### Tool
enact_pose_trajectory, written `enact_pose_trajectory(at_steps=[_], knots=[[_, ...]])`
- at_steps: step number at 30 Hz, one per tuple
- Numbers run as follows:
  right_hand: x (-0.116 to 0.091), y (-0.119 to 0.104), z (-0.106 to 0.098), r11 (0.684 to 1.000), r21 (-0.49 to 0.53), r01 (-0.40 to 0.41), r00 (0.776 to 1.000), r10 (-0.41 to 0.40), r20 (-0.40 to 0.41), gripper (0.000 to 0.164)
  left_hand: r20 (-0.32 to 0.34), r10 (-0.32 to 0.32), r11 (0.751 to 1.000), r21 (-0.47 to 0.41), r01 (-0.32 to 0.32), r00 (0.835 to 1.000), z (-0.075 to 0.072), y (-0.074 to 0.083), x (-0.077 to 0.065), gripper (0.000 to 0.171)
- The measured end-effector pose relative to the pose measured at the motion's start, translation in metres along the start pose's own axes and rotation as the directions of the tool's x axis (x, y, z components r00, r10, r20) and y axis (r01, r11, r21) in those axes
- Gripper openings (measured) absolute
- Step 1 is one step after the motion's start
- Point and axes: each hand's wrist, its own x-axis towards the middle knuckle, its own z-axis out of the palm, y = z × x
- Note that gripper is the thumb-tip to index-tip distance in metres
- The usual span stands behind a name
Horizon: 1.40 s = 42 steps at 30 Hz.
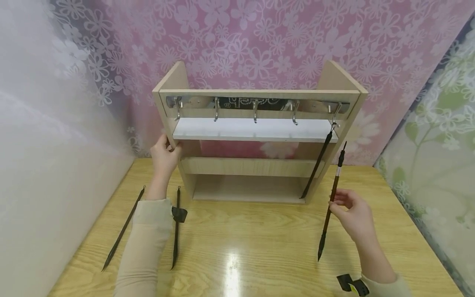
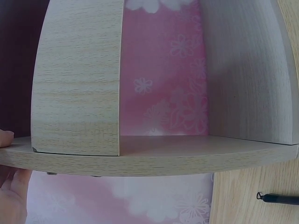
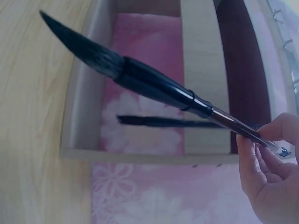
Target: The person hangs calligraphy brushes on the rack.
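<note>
A small wooden shelf (image 1: 252, 166) stands on the table, with a row of metal hooks along its upper board. My left hand (image 1: 165, 154) grips the edge of its left side panel, thumb in front. On the right, my right hand (image 1: 354, 212) pinches a brown-handled calligraphy brush (image 1: 335, 186) by the middle of its handle. That brush is nearly upright, tip down, apart from the shelf; its dark bristles (image 3: 86, 49) show large in the right wrist view. A second, dark brush (image 1: 318, 163) hangs by its loop from the rightmost hook (image 1: 335, 113), slanting down and left.
Two more dark brushes lie on the table at the left, one beside the left forearm (image 1: 124, 227) and one partly behind the wrist strap (image 1: 176, 241). A patterned pink cloth (image 1: 256, 45) backs the shelf; a white wall (image 1: 63, 136) borders the table's left side.
</note>
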Motion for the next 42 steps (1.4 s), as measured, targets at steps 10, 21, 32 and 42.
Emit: enact_pose_trajectory(at_steps=[10,21,32,42], knots=[[0.001,-0.027,0.01,0.991,0.045,0.124,0.992,-0.123,-0.027,0.026,0.0,0.007,1.0,-0.021,-0.007,1.0,-0.004,0.01,-0.003,0.028],[0.01,-0.048,0.022,0.983,0.094,0.156,0.988,-0.157,-0.002,0.027,0.002,-0.017,1.0,-0.01,0.017,1.0,-0.003,0.012,-0.002,0.029],[0.019,-0.063,0.034,0.97,0.127,0.206,0.977,-0.211,0.026,0.024,0.008,-0.008,1.0,-0.013,0.008,1.0,-0.003,0.008,-0.004,0.029],[0.023,-0.072,0.04,0.973,0.11,0.203,0.977,-0.209,0.046,0.027,0.003,0.0,1.0,-0.004,0.0,1.0,-0.003,0.008,-0.005,0.027]])
